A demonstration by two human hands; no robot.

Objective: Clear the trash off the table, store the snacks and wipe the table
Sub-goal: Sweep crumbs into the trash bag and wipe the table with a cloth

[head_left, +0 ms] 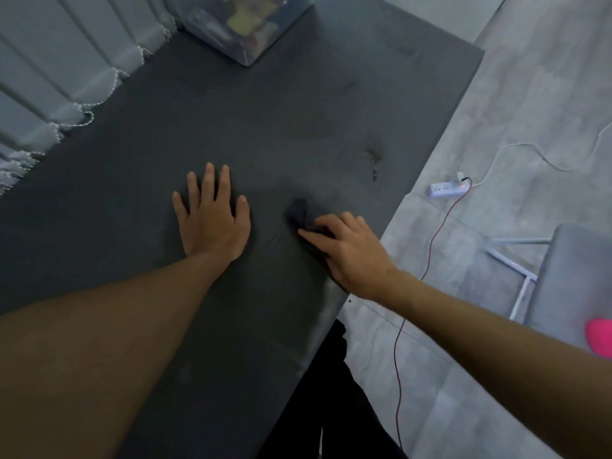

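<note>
Wiping stage judged to be in progress. The dark grey table [265, 111] fills the centre and left of the frame. The left hand [212, 220] lies flat on it at mid-frame, fingers straight and spread, holding nothing. The right hand [351, 253], just right of centre near the table's right edge, has its fingers bent over a dark bunched cloth [299, 210] and presses it to the surface. The hands are apart. A brownish wet spill [374, 154], with small droplets below it, sits above and to the right of the cloth, close to the same edge, and is not yet wiped. A clear plastic storage box [248, 28] holding coloured items stands at top centre. Risks noted: a stroke towards the right edge could push liquid off the table onto the floor, where a white power strip [445, 189] and a thin red cable [402, 342] lie at right. The small cloth may smear rather than lift the spill. A wet surface could let the bracing left palm slip.
</note>
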